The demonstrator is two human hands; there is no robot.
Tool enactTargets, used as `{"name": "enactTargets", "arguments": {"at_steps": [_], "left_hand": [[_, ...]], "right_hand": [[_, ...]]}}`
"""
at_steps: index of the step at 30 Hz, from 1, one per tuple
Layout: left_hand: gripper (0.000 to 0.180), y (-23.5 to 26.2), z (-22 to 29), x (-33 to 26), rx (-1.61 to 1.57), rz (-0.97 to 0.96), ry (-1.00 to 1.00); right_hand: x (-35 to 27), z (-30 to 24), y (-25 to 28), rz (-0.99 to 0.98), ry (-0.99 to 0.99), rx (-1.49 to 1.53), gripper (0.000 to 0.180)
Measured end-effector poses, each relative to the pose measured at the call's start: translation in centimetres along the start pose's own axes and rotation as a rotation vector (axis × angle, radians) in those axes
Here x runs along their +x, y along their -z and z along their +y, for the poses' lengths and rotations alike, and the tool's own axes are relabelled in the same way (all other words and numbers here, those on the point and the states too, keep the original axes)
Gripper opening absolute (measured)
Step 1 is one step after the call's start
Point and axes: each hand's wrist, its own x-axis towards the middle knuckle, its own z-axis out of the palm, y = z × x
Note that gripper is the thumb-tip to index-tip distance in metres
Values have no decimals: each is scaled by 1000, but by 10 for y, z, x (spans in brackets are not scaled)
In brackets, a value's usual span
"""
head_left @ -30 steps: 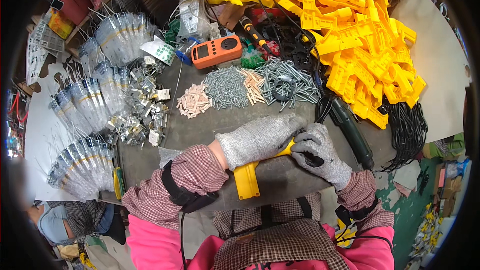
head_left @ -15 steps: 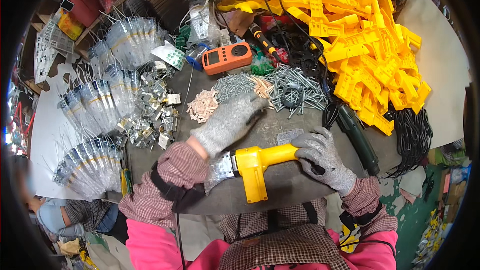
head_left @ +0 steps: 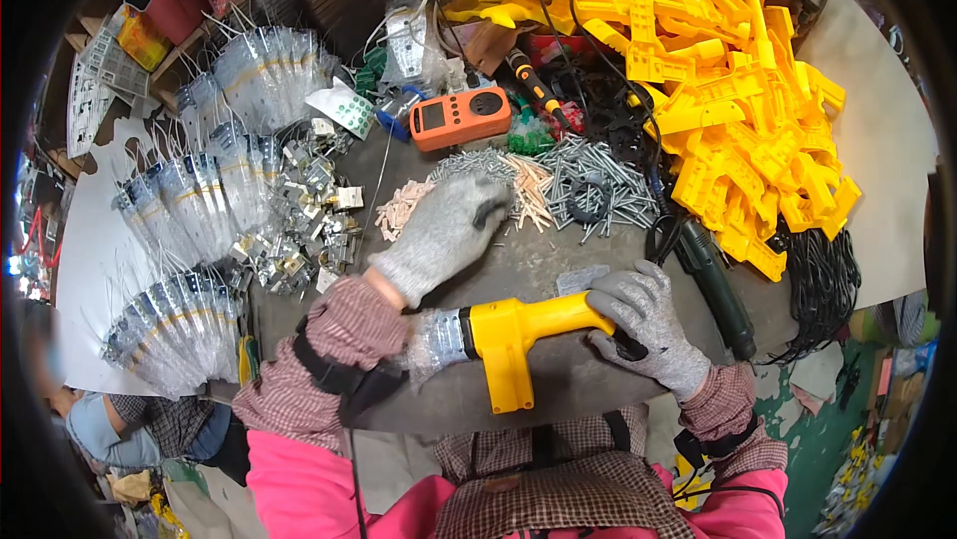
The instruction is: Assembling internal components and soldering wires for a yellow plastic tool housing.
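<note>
My right hand (head_left: 653, 328), in a grey glove with dark fingertips, grips the handle end of a yellow plastic housing (head_left: 505, 340) lying near the front edge of the workbench. A transparent wrapped part (head_left: 439, 340) sits at the housing's left end, partly beneath my left forearm. My left hand (head_left: 454, 232), gloved too, is at the near side of the small grey screws (head_left: 469, 164), its fingers curled downward and closed. Whatever they pinch is hidden. Beside it lie pale wooden-looking pegs (head_left: 401, 206) and longer silver screws (head_left: 605, 188).
A green power screwdriver (head_left: 716, 290) lies right of my right hand, near black cables (head_left: 822, 285). Yellow housings (head_left: 743, 110) are heaped at back right. An orange meter (head_left: 462, 118) stands behind the screws. Bagged circuit boards (head_left: 174, 330) and metal parts (head_left: 309, 215) cover the left.
My left hand has drawn back leftward from the pegs and screws, its fingers now curled. My right hand still holds the housing, which has barely shifted.
</note>
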Motion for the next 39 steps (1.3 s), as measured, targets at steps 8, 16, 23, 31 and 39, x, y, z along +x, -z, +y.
{"name": "enactTargets", "arguments": {"at_steps": [8,16,23,31,39], "left_hand": [[29,-5,5,-41,243,-308,-140],[25,-6,13,-31,362,-409,-297],[24,10,-2,-30,187,-353,-105],[34,9,7,-82,-288,-231,-212],[52,24,25,-89,-72,-291,-290]], "right_hand": [[3,-4,-1,-10,3,-20,50],[1,-5,-2,-17,-1,-33,53],[2,-7,-2,-3,3,-29,52],[2,-7,-2,-20,-18,-51,51],[6,-10,10,18,4,-65,47]]}}
